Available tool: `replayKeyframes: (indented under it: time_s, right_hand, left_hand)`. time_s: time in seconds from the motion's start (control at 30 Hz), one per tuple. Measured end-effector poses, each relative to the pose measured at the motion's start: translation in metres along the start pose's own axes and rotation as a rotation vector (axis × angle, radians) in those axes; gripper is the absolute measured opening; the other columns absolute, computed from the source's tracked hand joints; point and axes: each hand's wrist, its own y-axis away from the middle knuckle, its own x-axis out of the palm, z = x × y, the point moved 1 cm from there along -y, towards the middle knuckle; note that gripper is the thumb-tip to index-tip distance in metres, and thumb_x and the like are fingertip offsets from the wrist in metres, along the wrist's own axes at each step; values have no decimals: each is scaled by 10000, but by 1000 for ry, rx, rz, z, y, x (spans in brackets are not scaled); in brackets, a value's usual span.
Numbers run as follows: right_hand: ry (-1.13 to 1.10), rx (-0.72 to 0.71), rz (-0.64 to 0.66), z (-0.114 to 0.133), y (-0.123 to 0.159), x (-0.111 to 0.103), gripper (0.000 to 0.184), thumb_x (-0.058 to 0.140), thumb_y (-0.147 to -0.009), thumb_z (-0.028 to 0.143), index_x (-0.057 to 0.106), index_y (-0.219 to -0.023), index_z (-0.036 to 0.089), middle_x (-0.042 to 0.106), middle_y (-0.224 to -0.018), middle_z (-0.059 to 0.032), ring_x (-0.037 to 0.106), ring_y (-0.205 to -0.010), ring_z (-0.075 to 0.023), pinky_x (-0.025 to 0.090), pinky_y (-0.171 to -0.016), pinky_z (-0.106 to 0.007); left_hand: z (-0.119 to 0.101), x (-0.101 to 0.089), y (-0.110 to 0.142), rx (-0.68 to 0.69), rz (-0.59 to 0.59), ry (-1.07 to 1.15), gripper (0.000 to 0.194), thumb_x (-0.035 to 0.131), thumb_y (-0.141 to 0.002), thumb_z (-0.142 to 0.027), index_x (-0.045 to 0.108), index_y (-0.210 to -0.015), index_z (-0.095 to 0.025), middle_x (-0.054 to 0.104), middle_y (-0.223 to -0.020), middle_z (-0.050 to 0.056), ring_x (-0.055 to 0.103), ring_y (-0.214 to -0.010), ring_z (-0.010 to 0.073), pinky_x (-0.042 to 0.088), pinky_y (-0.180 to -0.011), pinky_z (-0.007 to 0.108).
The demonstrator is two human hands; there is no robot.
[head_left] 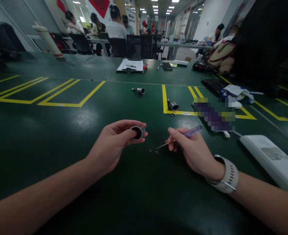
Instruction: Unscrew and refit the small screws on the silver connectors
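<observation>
My left hand (116, 138) is closed around a small metal cup-shaped part (138, 133), its round opening facing me and the thumb at its rim. In my right hand (186, 143) is a thin screwdriver (193, 131) with a clear purple handle, its tip pointing down and left. Just below that tip lie two small dark rings (156, 152) on the green table (124, 195). Farther off, one similar metal part (174, 106) rests by the yellow tape and another (141, 91) lies near the middle. My fingers hide some of the held part.
A white power bank-like box (266, 150) with a cable sits at the right, near a blurred-out phone-like object (214, 116). Several tiny parts (173, 115) lie by the tape. Behind are a clipboard (130, 66), a black pouch (213, 86) and a cloth (238, 91). Several people sit farther back.
</observation>
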Motion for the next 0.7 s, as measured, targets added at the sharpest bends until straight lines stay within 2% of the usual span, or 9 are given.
replayKeyframes:
  time_s: [0.17, 0.37, 0.47, 0.57, 0.7]
  right_hand:
    - [122, 0, 5, -7, 1, 2, 378, 508, -850, 472, 591, -653, 160, 562, -535, 14, 524, -509, -108, 405, -496, -236]
    - [321, -61, 14, 4, 6, 4, 350, 469, -889, 389, 575, -638, 169, 557, -554, 13, 518, -523, -111, 395, -493, -234]
    - [470, -192, 51, 13, 13, 8, 343, 452, -903, 319, 538, -603, 177, 515, -546, 20, 477, -508, -105, 361, -482, -239]
    - [620, -409, 128, 16, 21, 11, 312, 436, -904, 228, 495, -602, 178, 483, -569, 16, 446, -527, -106, 356, -523, -260]
    - [816, -641, 253, 9, 29, 15, 237, 423, -891, 153, 538, -684, 156, 563, -686, -49, 487, -630, -141, 396, -577, -295]
  left_hand:
    - [3, 2, 6, -55, 29, -8, 187, 683, -662, -139, 717, -843, -168, 703, -991, 68, 650, -908, 226, 562, -760, 328]
    - [3, 1, 10, -80, 50, -18, 216, 686, -652, -125, 722, -860, -173, 709, -982, 54, 656, -876, 207, 558, -741, 301]
    - [2, 2, 11, -79, 30, -26, 238, 688, -644, -123, 721, -875, -174, 717, -951, 52, 658, -874, 203, 548, -754, 295]
    - [3, 2, 12, -67, 4, -41, 258, 692, -630, -111, 721, -878, -177, 721, -934, 45, 656, -885, 198, 536, -781, 290]
    - [5, 2, 12, -50, -11, -68, 270, 701, -626, -109, 718, -886, -180, 723, -931, 38, 653, -888, 188, 526, -794, 282]
